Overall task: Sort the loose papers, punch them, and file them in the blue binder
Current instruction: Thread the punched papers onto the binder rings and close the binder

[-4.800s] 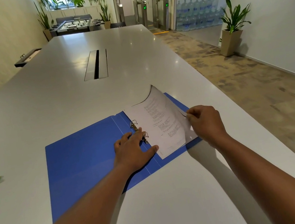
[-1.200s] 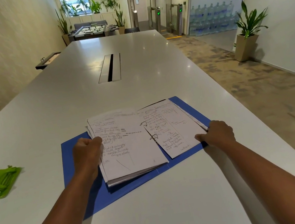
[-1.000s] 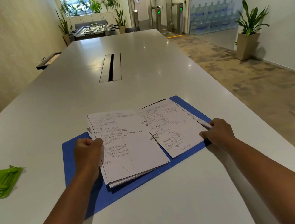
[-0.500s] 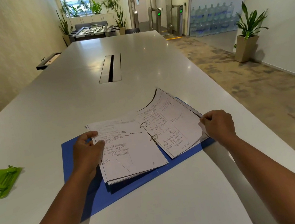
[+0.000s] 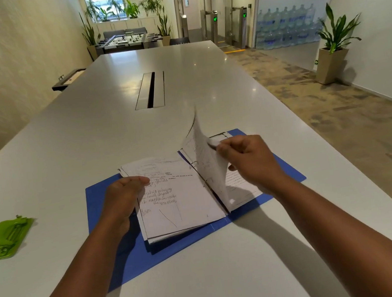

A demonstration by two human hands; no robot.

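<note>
Blue binder [image 5: 120, 261] lies open on the white table [image 5: 214, 289]. Our right hand [image 5: 249, 162] pinches a raised sheet [image 5: 204, 157], screening the pages behind it; our left hand [image 5: 124, 200] grips the left stack [image 5: 181, 203]. Green punch [image 5: 9, 237] sits well apart, leftward.

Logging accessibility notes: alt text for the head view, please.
A person's right hand holds a sheet raised over the rings of an open blue binder on a white table, while the left hand grips the stack on its left side. A green hole punch lies further left.
</note>
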